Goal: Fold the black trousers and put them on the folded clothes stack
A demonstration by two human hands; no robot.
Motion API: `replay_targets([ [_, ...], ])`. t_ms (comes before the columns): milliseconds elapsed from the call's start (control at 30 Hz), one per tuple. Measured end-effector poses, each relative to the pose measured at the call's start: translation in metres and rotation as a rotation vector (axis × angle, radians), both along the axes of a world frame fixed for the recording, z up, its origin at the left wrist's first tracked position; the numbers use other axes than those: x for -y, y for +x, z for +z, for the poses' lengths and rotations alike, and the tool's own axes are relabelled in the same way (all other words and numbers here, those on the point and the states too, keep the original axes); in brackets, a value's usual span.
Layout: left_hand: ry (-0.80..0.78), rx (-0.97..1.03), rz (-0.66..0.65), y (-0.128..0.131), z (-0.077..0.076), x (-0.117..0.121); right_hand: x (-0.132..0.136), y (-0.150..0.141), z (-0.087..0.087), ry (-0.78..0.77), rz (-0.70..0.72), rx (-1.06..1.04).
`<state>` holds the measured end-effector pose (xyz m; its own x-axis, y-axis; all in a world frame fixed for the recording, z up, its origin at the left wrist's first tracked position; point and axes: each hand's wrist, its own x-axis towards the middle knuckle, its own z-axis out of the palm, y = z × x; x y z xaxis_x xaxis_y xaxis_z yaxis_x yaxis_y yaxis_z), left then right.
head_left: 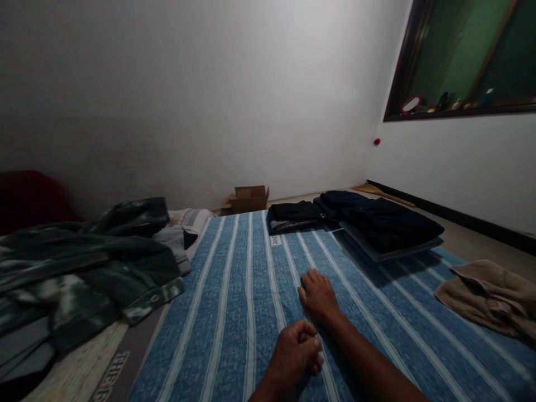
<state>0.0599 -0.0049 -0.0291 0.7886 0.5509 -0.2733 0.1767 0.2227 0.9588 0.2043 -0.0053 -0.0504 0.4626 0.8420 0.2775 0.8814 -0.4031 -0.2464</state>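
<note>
A blue sheet with white stripes is spread out in front of me. My right hand lies flat on it, palm down, fingers stretched forward and holding nothing. My left hand rests just in front of the right wrist. Its fingers are curled in against the thumb, and what they hold, if anything, is hidden. Both hands sit near the middle of the sheet.
Folded dark clothes and another folded dark stack lie at the sheet's far end. A heap of crumpled grey-green garments lies at the left. A beige towel is at the right, a small cardboard box by the wall.
</note>
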Motion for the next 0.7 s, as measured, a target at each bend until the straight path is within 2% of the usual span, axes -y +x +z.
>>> replay_targets([
  [300, -0.025, 0.007, -0.012, -0.002, -0.009, 0.004, 0.001, 0.002, -0.007, 0.003, 0.030, 0.039],
  [433, -0.095, 0.010, -0.030, -0.003, -0.012, 0.008, 0.005, 0.006, -0.018, 0.009, 0.075, 0.040],
  [600, -0.142, -0.011, -0.058, -0.004, -0.015, 0.009, 0.007, 0.015, -0.038, 0.024, 0.086, 0.150],
  [700, -0.142, -0.065, -0.063, -0.004, -0.012, 0.008, 0.009, 0.016, -0.043, 0.035, 0.089, 0.185],
])
